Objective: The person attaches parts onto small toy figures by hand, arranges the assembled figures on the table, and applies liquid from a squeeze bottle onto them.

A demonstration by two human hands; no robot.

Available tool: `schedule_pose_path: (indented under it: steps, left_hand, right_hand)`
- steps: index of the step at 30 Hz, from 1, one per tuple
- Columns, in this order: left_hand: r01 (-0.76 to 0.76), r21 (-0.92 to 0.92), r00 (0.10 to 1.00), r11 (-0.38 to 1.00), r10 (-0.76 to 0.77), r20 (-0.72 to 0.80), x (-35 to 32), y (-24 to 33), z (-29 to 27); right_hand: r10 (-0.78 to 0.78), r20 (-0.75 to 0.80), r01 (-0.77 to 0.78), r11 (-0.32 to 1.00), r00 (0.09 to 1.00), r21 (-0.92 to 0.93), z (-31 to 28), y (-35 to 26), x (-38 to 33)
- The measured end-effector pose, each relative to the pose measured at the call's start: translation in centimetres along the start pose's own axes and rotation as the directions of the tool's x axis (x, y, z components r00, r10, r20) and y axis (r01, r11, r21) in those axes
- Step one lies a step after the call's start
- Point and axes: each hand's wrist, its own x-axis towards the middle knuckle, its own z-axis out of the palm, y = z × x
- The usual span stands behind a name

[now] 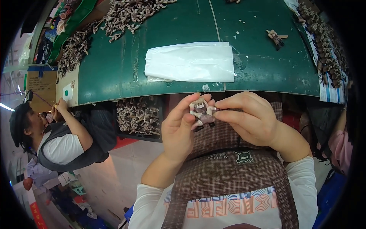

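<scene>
Hands first: my left hand (179, 128) and right hand (248, 116) are both up in front of my chest, just below the near edge of the desk (114, 72), and between them they've got a small toy figure (202, 112). Left fingers are curled around it from the side, thumb pressed on the front, so that hand is clamped on the figure. The right hand is pinched together on the figure's other side, thumb and fingertips meeting at what looks like an arm or some small part. My guess is the left is just the steady holder while the right does the fiddly bit, which is why it's held close and not set down on the desk.

The figure looks like hard moulded plastic, brownish and cream, with a blocky head and stubby limbs.

Going outward from the figure: right beyond it on the desk lies a flat white plastic bag (190, 61), thin and a bit crinkly. The desk top is a dark green mat, scuffed, with little white crumbs on it. One lone figure (276, 38) sits further out to the right of the bag. Heaps of similar parts (129, 15) are piled along the far left and more along the right edge (328, 49). Under the desk edge, left of my hands, there's a tray of the same pieces (137, 116). A co-worker (65, 141) sits well off to the left.
</scene>
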Motion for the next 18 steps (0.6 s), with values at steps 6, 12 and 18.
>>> schedule_pose_path:
  steps: [6, 12, 18]
  left_hand:
    - [0.069, 0.007, 0.986, 0.998, -0.067, -0.154, 0.1, -0.4, 0.3]
    - [0.139, -0.076, 0.960, 0.987, -0.154, -0.235, -0.2, -1.0, 0.4]
    - [0.213, -0.178, 0.939, 0.961, -0.252, -0.233, -0.2, -2.0, 0.5]
  right_hand:
    - [0.079, -0.039, -0.079, 0.997, 0.996, -0.005, 1.4, 0.2, -0.4]
    - [0.137, -0.033, -0.138, 0.990, 0.990, -0.007, 2.5, 0.3, -1.1]
    - [0.145, -0.024, -0.147, 0.977, 0.989, -0.152, 4.1, 1.0, -2.6]
